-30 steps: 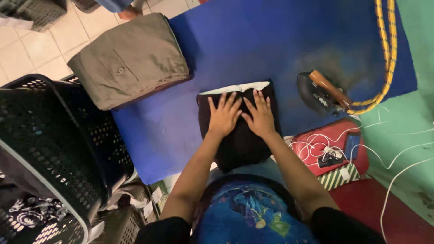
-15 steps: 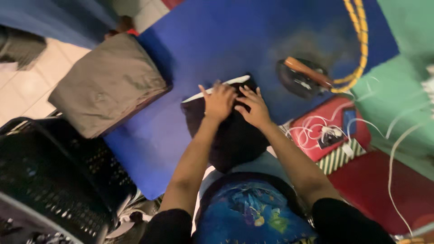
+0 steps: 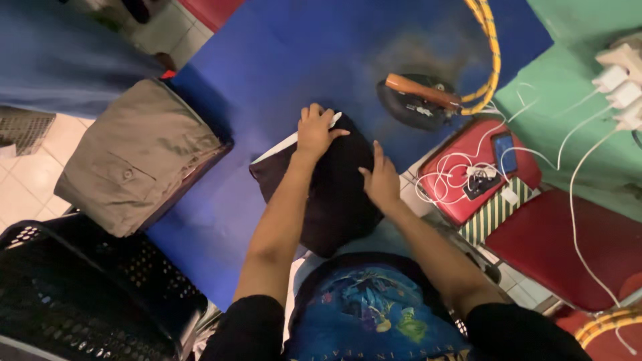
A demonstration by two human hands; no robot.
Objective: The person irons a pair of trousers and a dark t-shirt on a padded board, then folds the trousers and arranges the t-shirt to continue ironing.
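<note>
Head view — two hands, left point(image 3: 317, 131) and right point(image 3: 381, 182), pressed flat on one black garment point(image 3: 334, 194).

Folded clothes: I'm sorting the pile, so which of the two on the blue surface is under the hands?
The black garment: the left hand and right hand press on it. The khaki garment lies untouched, farther left.

Matt black cloth garment point(image 3: 334, 190) on a blue, scorch-stained fabric worktop point(image 3: 281, 60); the iron point(image 3: 418, 100) has a smooth wooden handle.
</note>
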